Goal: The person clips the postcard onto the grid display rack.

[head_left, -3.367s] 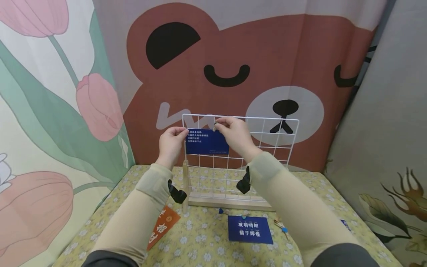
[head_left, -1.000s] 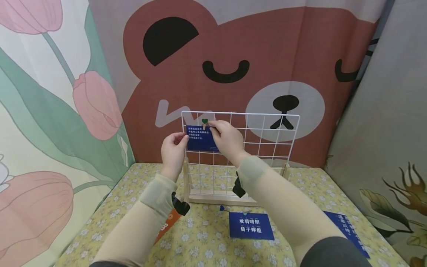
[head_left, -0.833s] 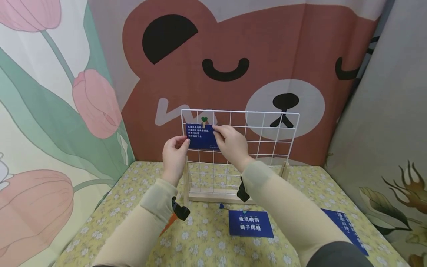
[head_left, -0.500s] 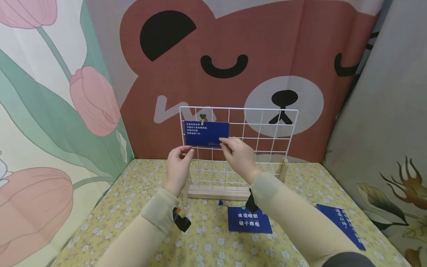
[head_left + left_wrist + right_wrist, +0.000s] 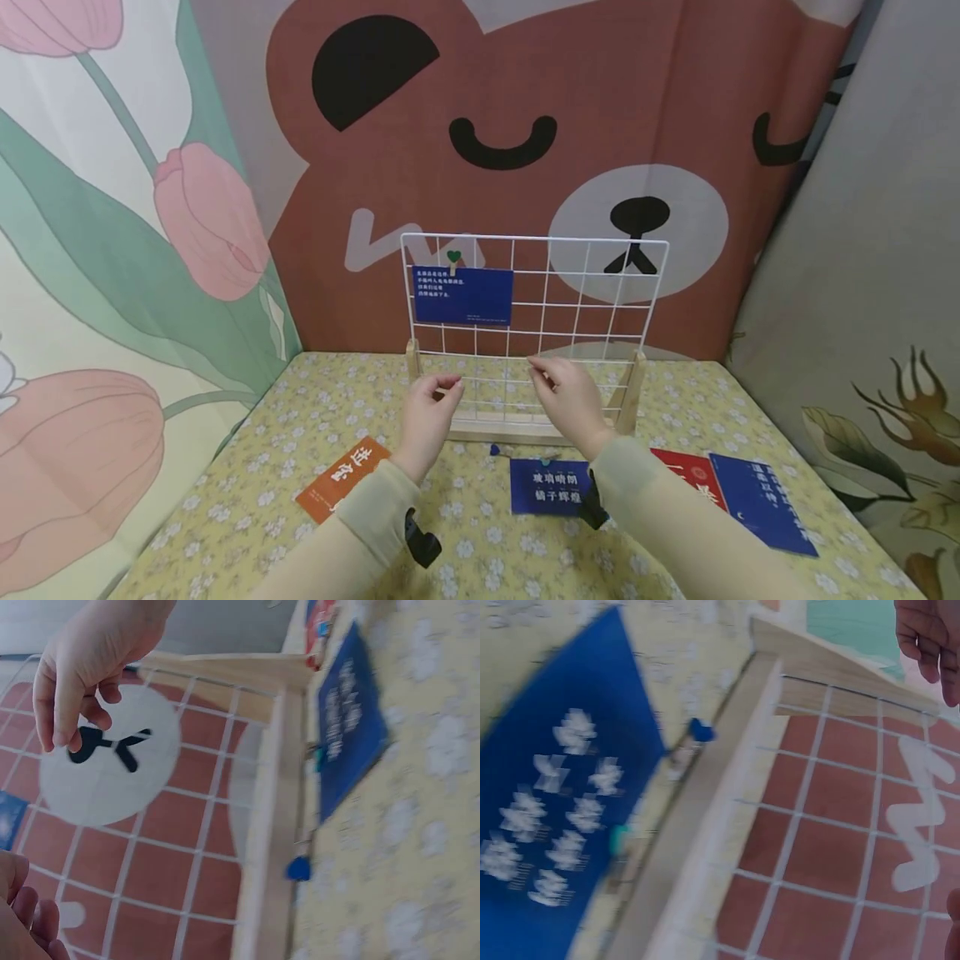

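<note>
A dark blue card with white writing hangs at the upper left of a white wire grid. A small wooden clothespin with a green heart grips its top edge. Below the card, my left hand is in front of the grid, fingers loosely bent and holding nothing. To its right my right hand is likewise bare, thumb near the forefinger. In the left wrist view the right hand shows loose, drooping fingers; in the right wrist view the left hand shows at the upper right.
The grid stands in a wooden base. In front of it lie a blue card, a clothespin with a blue heart and a teal one. An orange card lies left; red and blue cards lie right.
The right hand fixed the green-heart clothespin over the card's top edge and let go. Both hands then left the card and moved down, the right one also rightward. The card stays hanging.
</note>
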Demonstrator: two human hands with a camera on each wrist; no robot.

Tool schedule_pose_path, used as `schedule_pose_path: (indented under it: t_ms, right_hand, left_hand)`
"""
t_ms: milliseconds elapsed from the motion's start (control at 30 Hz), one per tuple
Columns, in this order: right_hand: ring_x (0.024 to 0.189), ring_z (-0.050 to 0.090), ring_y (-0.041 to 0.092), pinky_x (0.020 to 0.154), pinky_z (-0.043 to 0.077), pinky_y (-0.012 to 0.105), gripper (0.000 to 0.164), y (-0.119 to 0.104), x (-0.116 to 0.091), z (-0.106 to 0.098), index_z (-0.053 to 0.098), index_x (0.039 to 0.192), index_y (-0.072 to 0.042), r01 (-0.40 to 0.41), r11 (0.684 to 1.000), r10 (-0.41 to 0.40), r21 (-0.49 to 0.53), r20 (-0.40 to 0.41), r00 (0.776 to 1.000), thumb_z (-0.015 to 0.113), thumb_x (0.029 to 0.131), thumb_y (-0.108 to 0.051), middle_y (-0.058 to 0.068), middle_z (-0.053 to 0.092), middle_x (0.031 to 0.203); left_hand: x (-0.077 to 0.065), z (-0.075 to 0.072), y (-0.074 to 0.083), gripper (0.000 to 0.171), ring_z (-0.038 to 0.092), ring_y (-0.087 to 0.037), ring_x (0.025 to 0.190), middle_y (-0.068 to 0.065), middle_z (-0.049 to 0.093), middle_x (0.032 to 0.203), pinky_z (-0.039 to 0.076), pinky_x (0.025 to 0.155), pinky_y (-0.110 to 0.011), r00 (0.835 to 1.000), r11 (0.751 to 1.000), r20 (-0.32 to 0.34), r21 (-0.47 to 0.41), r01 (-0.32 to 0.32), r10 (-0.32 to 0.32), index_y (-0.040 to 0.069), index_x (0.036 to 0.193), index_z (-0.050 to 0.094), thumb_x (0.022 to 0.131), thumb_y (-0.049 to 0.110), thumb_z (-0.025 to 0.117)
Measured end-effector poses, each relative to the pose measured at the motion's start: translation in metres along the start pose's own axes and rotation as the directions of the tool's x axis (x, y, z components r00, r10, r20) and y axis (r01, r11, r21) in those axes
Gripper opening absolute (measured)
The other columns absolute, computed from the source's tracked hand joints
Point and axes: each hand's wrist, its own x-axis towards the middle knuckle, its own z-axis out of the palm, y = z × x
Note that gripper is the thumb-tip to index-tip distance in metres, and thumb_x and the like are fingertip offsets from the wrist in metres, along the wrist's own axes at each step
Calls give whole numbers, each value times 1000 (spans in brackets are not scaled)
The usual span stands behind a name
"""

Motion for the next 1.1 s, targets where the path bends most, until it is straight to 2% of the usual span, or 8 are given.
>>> schedule_pose_path:
  t_ms: [200, 400, 500, 600, 800, 967, 1100]
  right_hand:
    - [85, 62, 17, 69, 52, 35, 26, 19, -26, -1, 68, 121, -10, -157, 987, 156, 15, 79, 985, 59, 97, -16, 7, 67, 109]
    - [89, 63, 19, 68, 52, 35, 29, 39, -51, -6, 66, 124, -9, -275, 961, 272, 15, 111, 956, 58, 97, -17, 8, 66, 111]
    - [87, 62, 19, 63, 50, 33, 29, 47, -61, -8, 66, 123, -10, -321, 947, 319, -5, 127, 939, 58, 97, -17, 6, 66, 107]
    - [88, 62, 19, 63, 49, 31, 28, 53, -72, -9, 66, 123, -9, -383, 923, 383, -36, 166, 909, 59, 97, -17, 6, 67, 107]
    - [91, 64, 22, 71, 53, 40, 24, 64, -87, -5, 70, 115, -7, -462, 884, 466, -72, 227, 855, 63, 93, -14, 8, 69, 106]
    - [91, 64, 23, 76, 52, 44, 20, 72, -95, -2, 71, 108, -6, -492, 864, 502, -111, 280, 818, 65, 91, -15, 6, 69, 100]
    - [90, 63, 24, 79, 51, 46, 22, 76, -98, -1, 70, 108, -4, -510, 849, 526, -138, 320, 788, 65, 90, -15, 7, 68, 99]
  left_hand:
    - [-15, 18, -15, 19, 52, -16, 83, -3, 58, 104, 46, 66, -31, 996, 998, 79, 56, 34, -39, 10, 106, 70, 95, 24, 63]
    - [-28, 33, -28, 19, 52, -16, 81, -3, 59, 105, 47, 64, -31, 977, 993, 189, 87, 85, -100, 10, 106, 70, 95, 23, 63]
    - [-31, 39, -34, 16, 54, -15, 81, -2, 58, 103, 48, 65, -31, 969, 991, 226, 106, 79, -101, 11, 104, 70, 94, 22, 64]
    - [-32, 42, -41, 15, 54, -16, 83, -3, 58, 102, 48, 68, -31, 963, 991, 252, 111, 74, -100, 10, 103, 70, 94, 21, 64]
    - [-32, 44, -52, 17, 55, -22, 94, -9, 57, 110, 48, 73, -36, 957, 988, 262, 117, 100, -128, 4, 106, 68, 94, 15, 63]
    - [-32, 48, -61, 16, 56, -23, 96, -8, 58, 110, 48, 75, -38, 950, 975, 253, 174, 142, -183, 7, 105, 68, 94, 18, 64]
    - [-33, 51, -65, 15, 55, -24, 97, -8, 57, 108, 47, 76, -40, 950, 968, 239, 192, 158, -203, 8, 104, 69, 93, 18, 65]
